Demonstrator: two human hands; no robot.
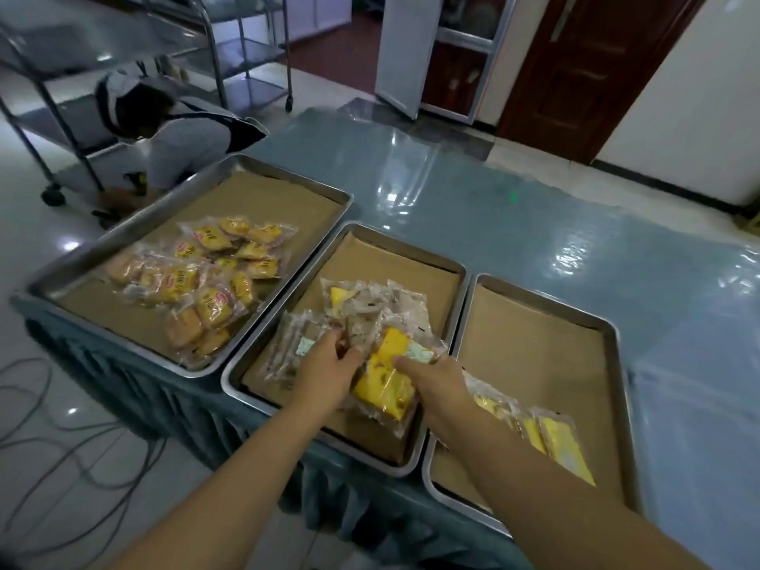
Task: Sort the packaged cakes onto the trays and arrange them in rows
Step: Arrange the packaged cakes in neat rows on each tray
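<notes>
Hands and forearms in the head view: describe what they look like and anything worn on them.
The left hand and right hand are bare, with no gloves and no ring or watch visible. The left forearm and right forearm are also uncovered. No sleeve, band or marking shows anywhere up to the frame edge.

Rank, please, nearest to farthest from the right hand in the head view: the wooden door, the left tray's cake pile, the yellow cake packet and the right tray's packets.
1. Yellow cake packet: held by right hand, middle tray.
2. Right tray's packets: just right.
3. Left tray's cake pile: far left.
4. Wooden door: across the room.
</notes>
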